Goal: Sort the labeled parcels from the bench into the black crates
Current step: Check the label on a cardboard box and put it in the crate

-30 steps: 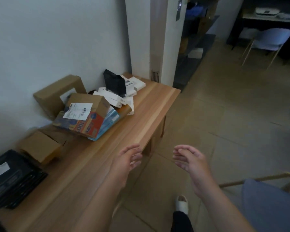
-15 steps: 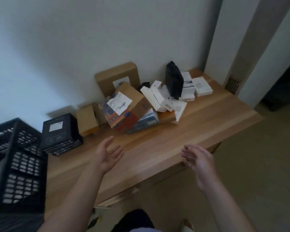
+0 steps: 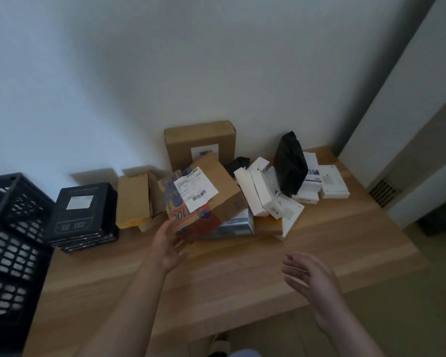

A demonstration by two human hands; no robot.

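A heap of parcels lies on the wooden bench (image 3: 242, 274) against the wall. On top sits a brown and orange box with a white barcode label (image 3: 204, 197). My left hand (image 3: 169, 243) is open with its fingertips at that box's near left corner. My right hand (image 3: 309, 279) hovers open over the bench's front edge, holding nothing. A black crate (image 3: 11, 243) stands at the left end. Beside it is a black labeled box (image 3: 84, 210). A large brown carton (image 3: 200, 144) leans on the wall.
Small brown boxes (image 3: 134, 199) sit between the black box and the heap. White boxes (image 3: 263, 194) and a black pouch (image 3: 290, 167) fill the right part of the heap. A white pillar (image 3: 397, 124) and a floor vent stand at right.
My view has swung left from the room toward the bench and wall, bringing the crate in. My left hand has reached forward to the labeled box; my right hand stays open near the edge.
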